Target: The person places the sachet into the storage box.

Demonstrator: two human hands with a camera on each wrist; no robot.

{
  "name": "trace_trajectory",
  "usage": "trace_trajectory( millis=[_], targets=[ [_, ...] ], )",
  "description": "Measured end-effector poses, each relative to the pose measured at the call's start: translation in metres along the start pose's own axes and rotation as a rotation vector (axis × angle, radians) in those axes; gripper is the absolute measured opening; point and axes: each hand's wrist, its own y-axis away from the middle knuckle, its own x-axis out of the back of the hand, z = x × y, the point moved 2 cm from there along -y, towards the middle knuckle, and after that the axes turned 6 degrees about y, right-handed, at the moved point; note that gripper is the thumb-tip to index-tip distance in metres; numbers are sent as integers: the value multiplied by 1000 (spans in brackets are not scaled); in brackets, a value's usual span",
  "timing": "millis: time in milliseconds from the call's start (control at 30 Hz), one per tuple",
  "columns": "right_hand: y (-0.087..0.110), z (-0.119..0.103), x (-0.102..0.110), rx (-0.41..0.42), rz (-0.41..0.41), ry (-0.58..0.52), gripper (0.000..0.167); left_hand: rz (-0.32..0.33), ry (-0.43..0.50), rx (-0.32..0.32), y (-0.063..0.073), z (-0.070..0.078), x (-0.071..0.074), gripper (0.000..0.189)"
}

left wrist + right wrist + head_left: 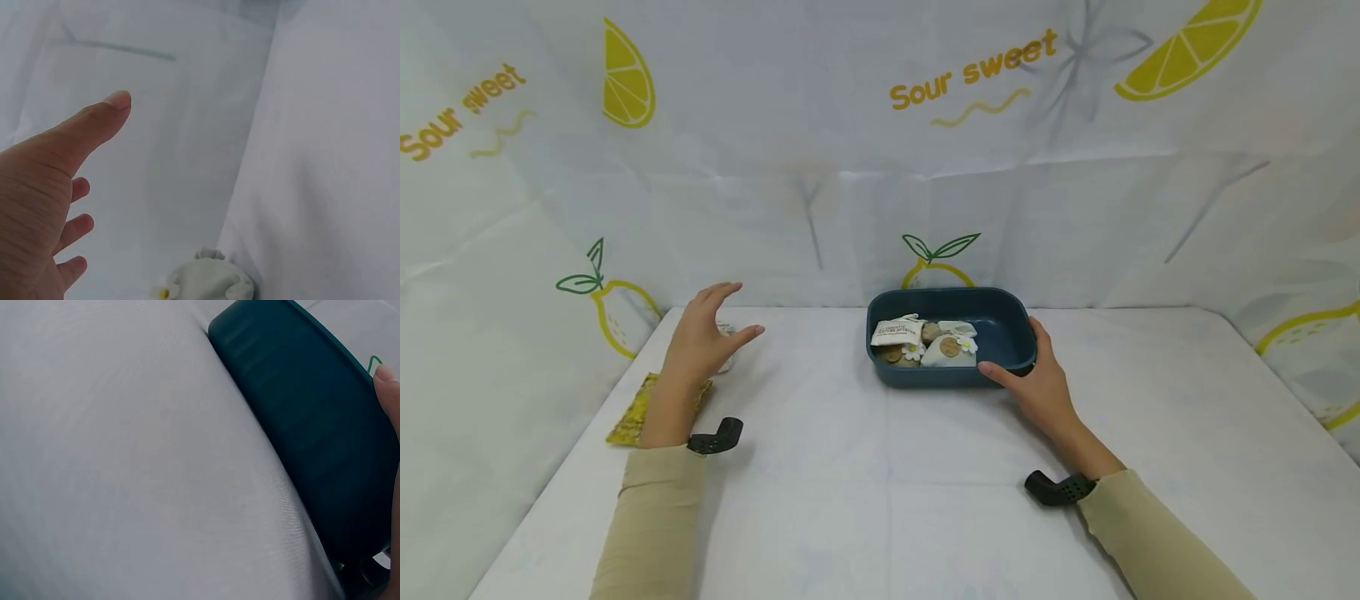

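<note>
A white cloth (737, 225) printed with lemons hangs behind a desk (820, 483) with a white cover. The cloth carries the orange words "Sour sweet" twice, at upper left (463, 112) and right of centre (973, 69).

Towards the back of the desk, right of centre, stands a dark blue bin (925, 380). Small fabric pouches fill its left part, some with round brown discs (950, 347) and white flowers (967, 343). A cream pouch (895, 332) there bears dark print; its top line seems to read "AUTHENTIC", while the smaller lines cannot be made out.

The right hand (1037, 392) grips the bin's near right corner, its thumb (996, 372) at the front rim and its fingers (1042, 335) along the right end.

The left hand (692, 346) is raised over the left side of the desk, fingers and thumb spread well apart and holding nothing. Near it, partly hidden, sits a pale pouch (212, 280) with a flower; a yellow patterned pouch (631, 417) lies partly behind the wrist.
</note>
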Motion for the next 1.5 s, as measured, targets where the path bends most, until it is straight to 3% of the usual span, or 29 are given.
trace_trajectory(
  millis=[167, 500, 800, 1300, 1500],
  targets=[
    [0, 1, 1, -5, 0, 1, 112, 6, -11, 52, 0, -19, -2, 77],
    [-1, 2, 0, -14, -4, -4, 113, -129, -1, 200, 7, -51, -12, 86],
    [-1, 3, 0, -7, -7, -5, 112, -127, -24, 217, 12, -72, -22, 86],
    [0, 1, -1, -17, -11, -10, 112, -144, -90, 297, 13, -81, -26, 103],
    [0, 1, 0, -10, -7, -7, 112, -130, -106, 287, 12, -79, -27, 89]
  ],
)
